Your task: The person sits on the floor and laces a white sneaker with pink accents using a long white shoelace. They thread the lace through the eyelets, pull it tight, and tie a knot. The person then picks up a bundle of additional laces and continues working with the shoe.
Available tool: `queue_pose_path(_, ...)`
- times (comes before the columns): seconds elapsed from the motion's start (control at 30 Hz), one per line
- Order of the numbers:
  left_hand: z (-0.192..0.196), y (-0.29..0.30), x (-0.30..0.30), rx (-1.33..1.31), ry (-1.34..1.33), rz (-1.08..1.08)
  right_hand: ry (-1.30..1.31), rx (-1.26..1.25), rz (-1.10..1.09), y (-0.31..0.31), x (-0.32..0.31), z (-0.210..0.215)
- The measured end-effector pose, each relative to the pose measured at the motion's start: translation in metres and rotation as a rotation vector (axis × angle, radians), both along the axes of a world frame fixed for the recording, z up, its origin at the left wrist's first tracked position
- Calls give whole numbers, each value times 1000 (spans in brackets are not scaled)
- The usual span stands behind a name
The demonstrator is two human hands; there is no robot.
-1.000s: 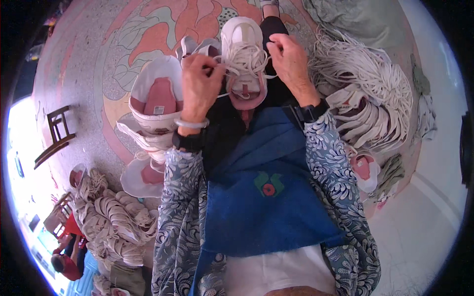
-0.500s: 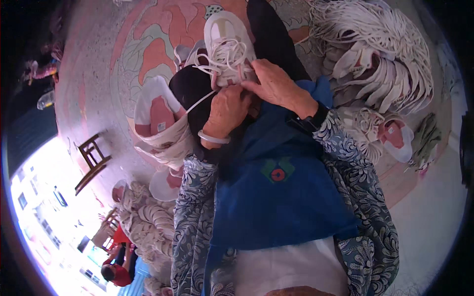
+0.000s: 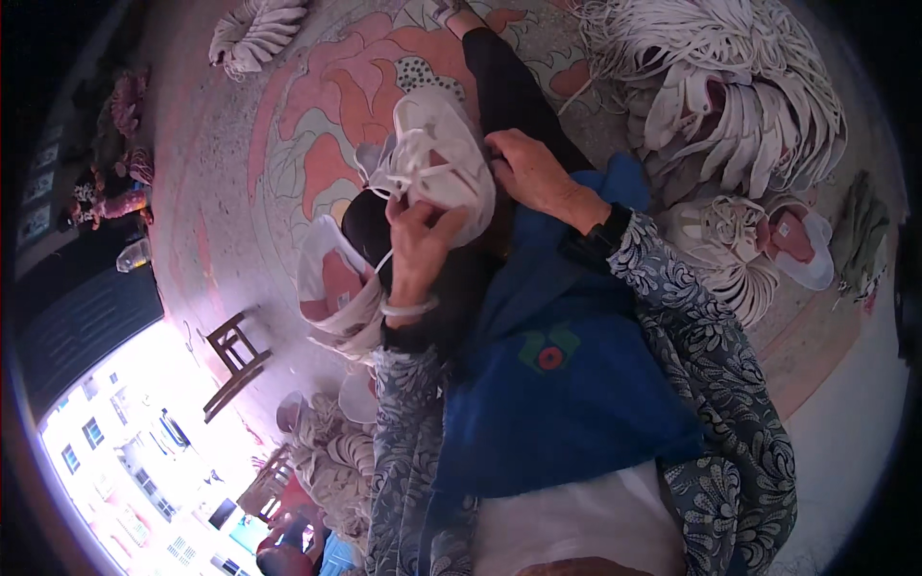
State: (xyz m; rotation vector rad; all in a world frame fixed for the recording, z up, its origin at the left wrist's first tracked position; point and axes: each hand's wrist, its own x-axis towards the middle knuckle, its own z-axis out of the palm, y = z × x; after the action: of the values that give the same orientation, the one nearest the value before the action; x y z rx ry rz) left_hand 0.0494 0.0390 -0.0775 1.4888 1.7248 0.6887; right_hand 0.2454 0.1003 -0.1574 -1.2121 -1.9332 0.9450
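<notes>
A white lace-up sneaker is held on the lap between both hands.

The sneaker's near end is gripped from below by the left hand, fingers curled shut on it beside the white laces. Its right edge is pressed by the closed fingers of the right hand. Just left lies another pink-lined sneaker; a heap of white laces lies well apart on the patterned floor.

The left hand covers the near side of the shoe, and its fingertips are tucked under it. The right hand hides the shoe's far edge. The laces' ends cannot be followed. The stacked shoes lie partly behind the wrist.
</notes>
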Motion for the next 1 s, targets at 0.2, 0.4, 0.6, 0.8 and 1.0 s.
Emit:
queue_pose_path(0.2, 51, -34, -54, -25, -681, 500, -59, -109, 98, -16, -22, 31)
queue_pose_path(0.4, 27, -89, -148, 177, -1026, 707, -205, -150, 155, -10, -26, 27)
queue_pose_path(0.6, 44, -87, -134, 308, -23, 918, -310, -67, 172, -6, -38, 35)
queue_pose_path(0.8, 61, -53, -49, 523, 574, -127, -302, 95, 188, -2, -44, 18)
queue_pose_path(1.0, 31, -66, -109, -222, 758, 28, -222, 284, 240, 22, -43, 35)
